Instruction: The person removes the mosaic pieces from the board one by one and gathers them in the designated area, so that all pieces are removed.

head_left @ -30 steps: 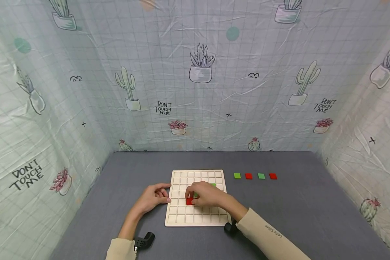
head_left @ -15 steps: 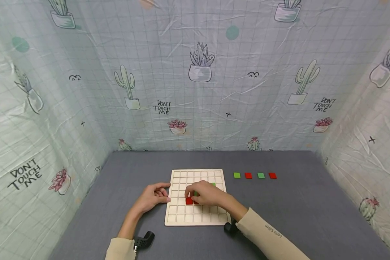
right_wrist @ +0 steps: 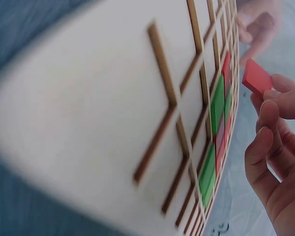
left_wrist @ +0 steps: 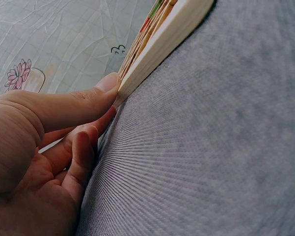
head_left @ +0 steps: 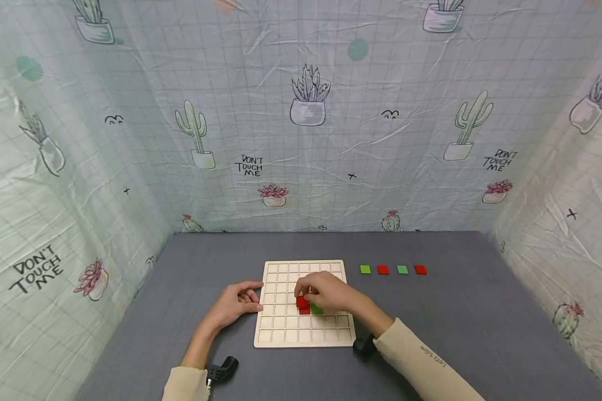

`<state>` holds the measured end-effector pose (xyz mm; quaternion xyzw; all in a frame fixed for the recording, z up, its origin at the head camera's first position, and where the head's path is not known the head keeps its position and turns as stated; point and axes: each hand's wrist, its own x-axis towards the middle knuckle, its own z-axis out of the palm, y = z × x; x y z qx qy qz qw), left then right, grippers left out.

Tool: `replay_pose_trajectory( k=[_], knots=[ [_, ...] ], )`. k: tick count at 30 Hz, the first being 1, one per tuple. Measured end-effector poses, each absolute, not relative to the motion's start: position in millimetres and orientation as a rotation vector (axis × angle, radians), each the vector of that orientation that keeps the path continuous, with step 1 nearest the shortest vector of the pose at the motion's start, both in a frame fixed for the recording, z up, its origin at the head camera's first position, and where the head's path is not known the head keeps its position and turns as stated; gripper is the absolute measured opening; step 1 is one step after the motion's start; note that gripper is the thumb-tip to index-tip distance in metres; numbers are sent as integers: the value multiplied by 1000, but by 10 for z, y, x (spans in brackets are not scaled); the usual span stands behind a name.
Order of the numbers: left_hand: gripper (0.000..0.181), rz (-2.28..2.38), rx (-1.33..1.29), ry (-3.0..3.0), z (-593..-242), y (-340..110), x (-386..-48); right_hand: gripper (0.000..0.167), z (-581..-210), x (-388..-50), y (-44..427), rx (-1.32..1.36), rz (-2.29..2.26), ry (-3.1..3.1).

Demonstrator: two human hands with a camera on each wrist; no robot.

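My right hand (head_left: 325,291) pinches a red square tile (right_wrist: 256,77) between thumb and fingertips, tilted and lifted off a wooden grid board (head_left: 281,336). Below it, another red tile (head_left: 305,311) and a green tile (head_left: 316,309) lie in the board's cells. The right wrist view shows several red and green tiles set side by side in the grid, with one green tile (right_wrist: 207,179) nearer the camera. My left hand (head_left: 236,303) is at the board's left edge. Its thumb (left_wrist: 95,98) touches that edge, and the other fingers are loosely bent.
Right of the board, a row of loose tiles lies on the grey table (head_left: 456,312): a light green tile (head_left: 365,269), a red one, a green one (head_left: 403,270) and another red one. Behind the table hangs a cactus-print cloth (head_left: 351,139).
My right hand has picked up the leftmost red tile from its cell and moved it right and slightly away, above the other tiles. My left hand stays at the board's edge.
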<state>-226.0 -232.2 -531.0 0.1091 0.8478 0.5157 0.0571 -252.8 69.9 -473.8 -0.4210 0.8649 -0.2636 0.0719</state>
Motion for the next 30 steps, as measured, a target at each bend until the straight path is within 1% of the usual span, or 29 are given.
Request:
replay_pose_trajectory(
  k=[9, 15, 30],
  knots=[
    [58, 1565, 363, 2554, -5247, -2319, -2235, 22, -4671, -2611, 1088, -1206, -894, 2601],
    [58, 1547, 359, 2558, -5267, -2325, -2248, 23, -4675, -2647, 1349, -1100, -906, 2626],
    [57, 1544, 362, 2558, -5281, -2326, -2253, 22, -4815, -2691, 1912, -1029, -896, 2758]
  ],
)
